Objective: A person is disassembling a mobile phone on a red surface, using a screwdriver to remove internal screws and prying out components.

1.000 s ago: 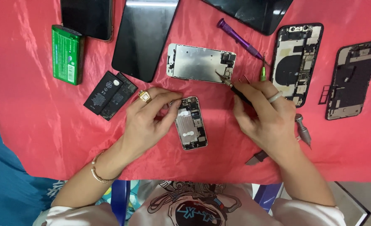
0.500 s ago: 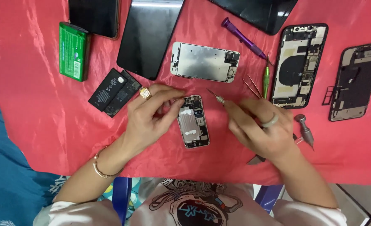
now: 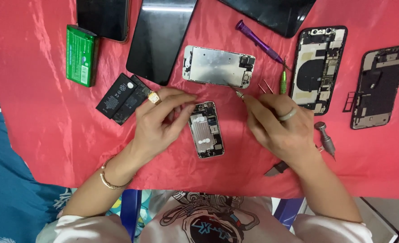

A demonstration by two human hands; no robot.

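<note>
Fingers of my left hand steady the small opened phone chassis on the red-cloth bench. My right hand pinches a thin metal-tipped tool, tip near the silver screen backplate.

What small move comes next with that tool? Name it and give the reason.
Probably bring the tool tip down to the opened phone. The right hand holds it above and right of the phone, while the left hand steadies the phone's left edge on the red cloth.
</note>
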